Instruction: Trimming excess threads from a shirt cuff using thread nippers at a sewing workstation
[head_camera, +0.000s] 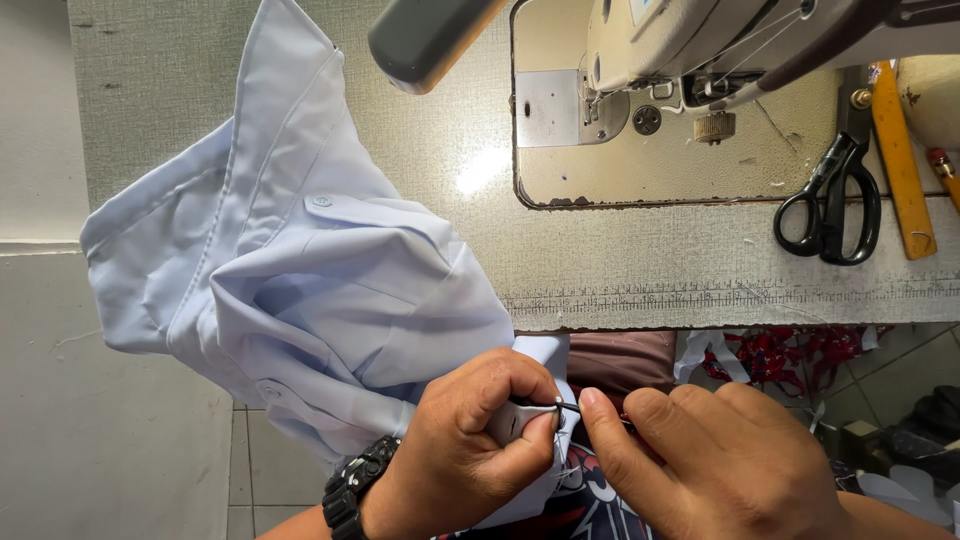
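Observation:
A light blue shirt (300, 270) with buttons hangs off the sewing table's front edge down to my lap. My left hand (460, 450), with a black watch on its wrist, pinches a fold of the shirt's fabric near its lower edge. My right hand (710, 460) is right beside it, thumb and forefinger closed on a small thin dark tool (568, 406) whose tip meets the pinched fabric. The tool is mostly hidden by my fingers.
A cream sewing machine (680, 50) stands on the grey table (620, 270) at the back right. Black scissors (830, 205) and a yellow ruler (900, 160) lie at the right. Red patterned fabric scraps (800, 355) lie below the table edge.

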